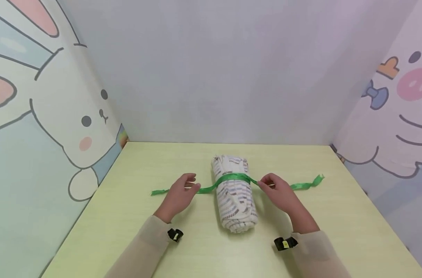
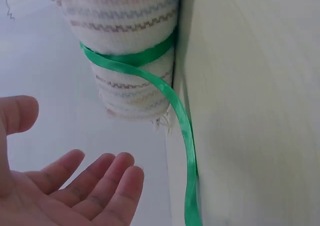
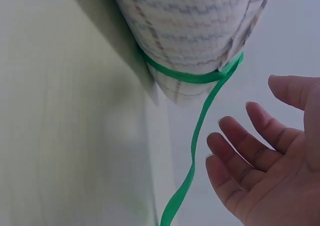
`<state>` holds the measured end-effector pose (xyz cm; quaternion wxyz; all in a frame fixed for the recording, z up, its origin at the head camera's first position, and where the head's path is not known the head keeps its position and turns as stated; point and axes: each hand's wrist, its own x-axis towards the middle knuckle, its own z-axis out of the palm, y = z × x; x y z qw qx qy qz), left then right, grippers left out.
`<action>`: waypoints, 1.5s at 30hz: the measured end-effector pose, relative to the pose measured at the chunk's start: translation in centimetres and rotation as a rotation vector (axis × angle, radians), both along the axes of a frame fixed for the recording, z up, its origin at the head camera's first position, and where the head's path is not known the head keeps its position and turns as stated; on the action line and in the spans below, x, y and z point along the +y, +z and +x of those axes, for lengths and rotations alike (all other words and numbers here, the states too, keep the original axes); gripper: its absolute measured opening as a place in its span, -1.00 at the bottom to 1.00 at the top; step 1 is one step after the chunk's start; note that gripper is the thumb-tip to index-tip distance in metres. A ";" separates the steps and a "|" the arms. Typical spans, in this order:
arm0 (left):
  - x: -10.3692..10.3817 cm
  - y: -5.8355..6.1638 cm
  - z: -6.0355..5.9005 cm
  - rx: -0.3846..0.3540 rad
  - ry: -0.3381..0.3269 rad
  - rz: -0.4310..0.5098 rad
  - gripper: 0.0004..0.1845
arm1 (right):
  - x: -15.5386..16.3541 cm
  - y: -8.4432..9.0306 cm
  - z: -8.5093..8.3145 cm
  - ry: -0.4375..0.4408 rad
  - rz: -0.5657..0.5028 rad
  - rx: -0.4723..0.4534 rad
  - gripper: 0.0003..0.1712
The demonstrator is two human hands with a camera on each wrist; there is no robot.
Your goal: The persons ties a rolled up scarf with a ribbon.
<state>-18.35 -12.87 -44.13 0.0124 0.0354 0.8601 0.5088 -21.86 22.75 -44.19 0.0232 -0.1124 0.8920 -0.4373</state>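
Hands wait on both sides of a rolled white towel with thin coloured stripes [image 1: 234, 195] in the middle of the pale yellow-green table [image 1: 134, 170]. A shiny green ribbon [image 1: 232, 178] goes around the roll, across its long way, and its tails lie flat out to each side. The left hand [image 1: 179, 193] and right hand [image 1: 278, 190] hover with loose fingers, holding nothing, each right beside its tail.

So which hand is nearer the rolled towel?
Right. The right hand sits just beside the towel at the ribbon; the left hand is slightly farther out. Both are open.
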 end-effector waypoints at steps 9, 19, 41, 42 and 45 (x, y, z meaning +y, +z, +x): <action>1.4 -1.2 0.2 -0.078 0.059 0.364 -0.50 | -0.4 -1.6 1.1 0.008 -0.076 -0.125 -0.53; 3.6 -2.6 1.0 -0.283 0.010 0.690 -0.43 | -2.6 -3.0 1.5 0.020 -0.504 -0.393 -0.38; 7.6 -5.0 0.3 -0.431 0.103 1.298 -0.28 | -5.6 -4.2 -0.8 -0.478 -1.447 -0.575 -0.61; 7.7 -5.0 0.1 -0.408 0.129 1.327 -0.29 | -5.7 -4.2 -0.9 -0.476 -1.451 -0.571 -0.61; 8.1 -5.0 -0.3 -0.324 0.214 1.383 -0.34 | -5.9 -3.9 -1.1 -0.459 -1.459 -0.570 -0.59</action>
